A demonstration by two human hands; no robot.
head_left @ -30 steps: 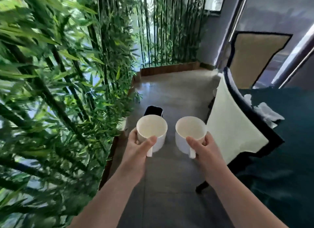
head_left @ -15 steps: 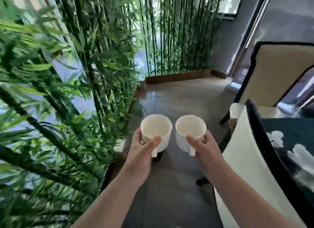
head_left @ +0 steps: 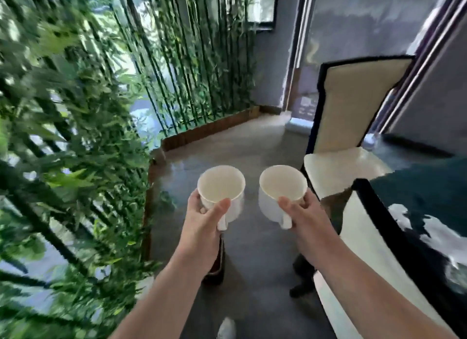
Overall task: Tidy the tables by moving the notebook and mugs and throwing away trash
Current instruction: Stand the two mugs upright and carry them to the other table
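Nearest to you, the tip of a pale shoe [head_left: 226, 328] showed on the grey polished floor [head_left: 255, 250], straight below the two mugs. Your left hand [head_left: 202, 227] was curled around the handle of the left white ceramic mug [head_left: 222, 191], thumb pressed on the wall just under the rim. Your right hand [head_left: 307, 220] gripped the right white ceramic mug [head_left: 281, 189] the same way, thumb over its rim edge and fingers wrapped behind. Both mugs stood upright, side by side but not touching, their cream insides showing nothing in them, held in the air above the floor.

To the right of the right mug ran the dark green counter [head_left: 429, 194] with a black edge, and white crumpled tissue scraps [head_left: 439, 235] lay on it. A cream cloth [head_left: 366, 250] hung down its near side. Just beyond the right mug stood a cream upholstered chair with a black frame [head_left: 353, 106], its seat near the counter's far corner.

To the left of the left mug, leafy green bamboo plants [head_left: 75, 149] filled the side. Farther off, behind the mugs, a row of thin green bamboo stalks [head_left: 197, 60] rose from a brown wooden border [head_left: 209, 130] along the floor, with a grey wall [head_left: 353, 17] beside it.
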